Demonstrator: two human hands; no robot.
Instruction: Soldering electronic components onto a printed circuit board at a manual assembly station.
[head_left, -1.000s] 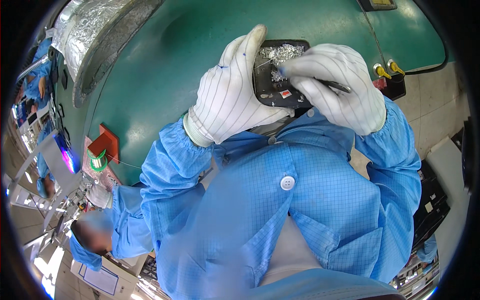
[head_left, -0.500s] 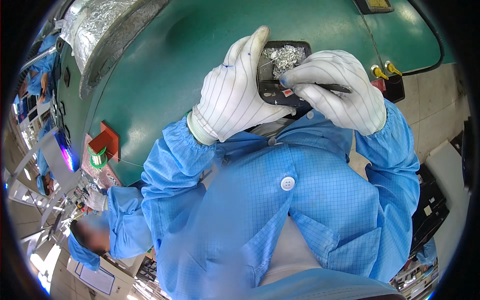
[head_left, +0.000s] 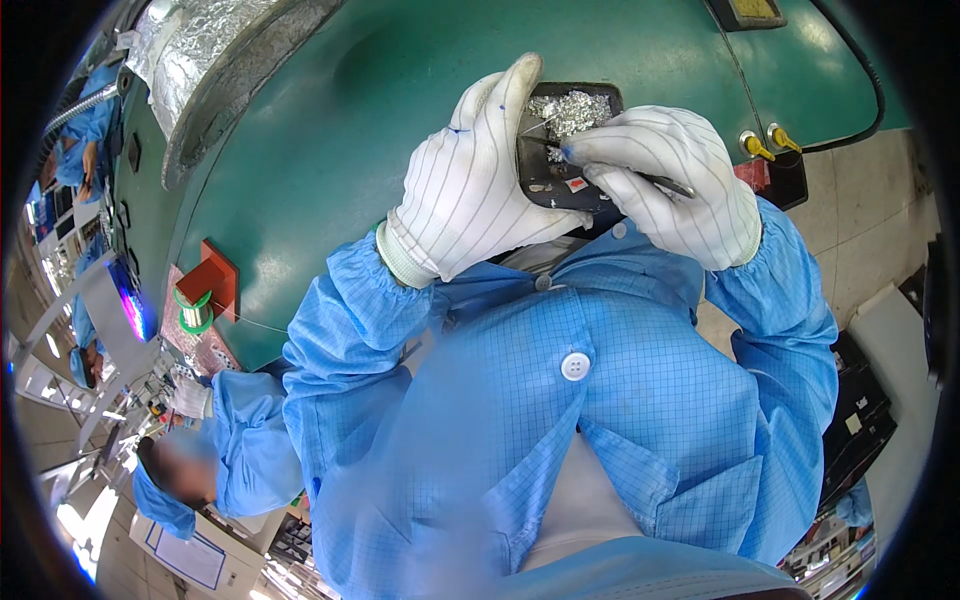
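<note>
Our right hand [head_left: 682, 160] has shifted slightly leftward over the black tray [head_left: 534, 162] since half a second ago, while our left hand [head_left: 465, 175] has stayed much as it was. We have the tray in front of our chest, by the near edge of the green table [head_left: 320, 180]. Crumpled silvery scraps [head_left: 575, 113] fill its far part, and a white label [head_left: 577, 185] with a red mark lies nearer us. Our left grip is clamped on the tray's left side; our right grip is closed on a slim dark tool [head_left: 672, 185], whose working end we cannot make out behind the glove. To the right, yellow plugs [head_left: 758, 148] sit at the table's edge. To the left are a reddish bracket [head_left: 212, 275] and, touching or just beside it, a green-rimmed spool [head_left: 196, 313]. Farther off, foil [head_left: 190, 45] covers a curved object, and a co-worker's blue sleeve [head_left: 255, 430] shows beyond our left arm.
</note>
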